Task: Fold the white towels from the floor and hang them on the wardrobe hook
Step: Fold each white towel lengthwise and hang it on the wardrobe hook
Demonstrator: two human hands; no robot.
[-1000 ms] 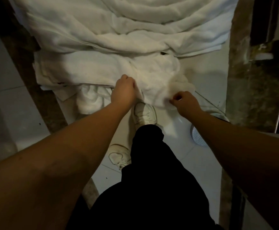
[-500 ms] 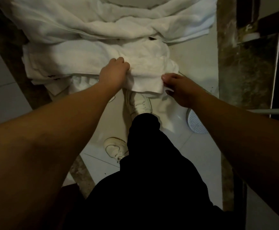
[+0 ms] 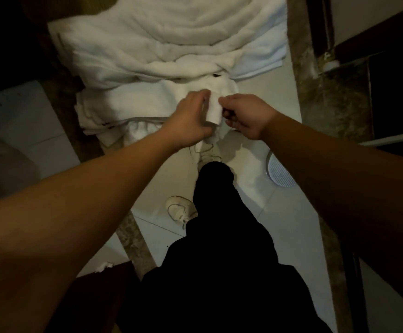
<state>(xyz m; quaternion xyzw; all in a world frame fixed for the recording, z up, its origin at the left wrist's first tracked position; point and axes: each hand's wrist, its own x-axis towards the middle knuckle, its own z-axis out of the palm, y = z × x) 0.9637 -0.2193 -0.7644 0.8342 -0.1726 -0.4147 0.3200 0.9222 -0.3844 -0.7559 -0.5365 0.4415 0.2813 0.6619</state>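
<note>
A pile of white towels (image 3: 162, 58) lies on the pale floor ahead of me, crumpled at the back and flatter at the front. My left hand (image 3: 191, 116) and my right hand (image 3: 246, 116) meet over the pile's near edge. Both pinch a small bunched part of one white towel (image 3: 213, 111) that stands up between them. The rest of that towel trails down to the pile and over my front shoe. No wardrobe hook is in view.
My black trouser legs and white shoes (image 3: 179, 209) stand on the pale tiled floor (image 3: 289, 224). A round white ribbed object (image 3: 278, 171) lies at the right. Dark marble strips (image 3: 332, 102) border the floor on both sides. A dark wooden piece (image 3: 99, 292) is at lower left.
My hands were spread along the towel's front edge. They have come together, gathering the cloth into a bunch between them and lifting it a little.
</note>
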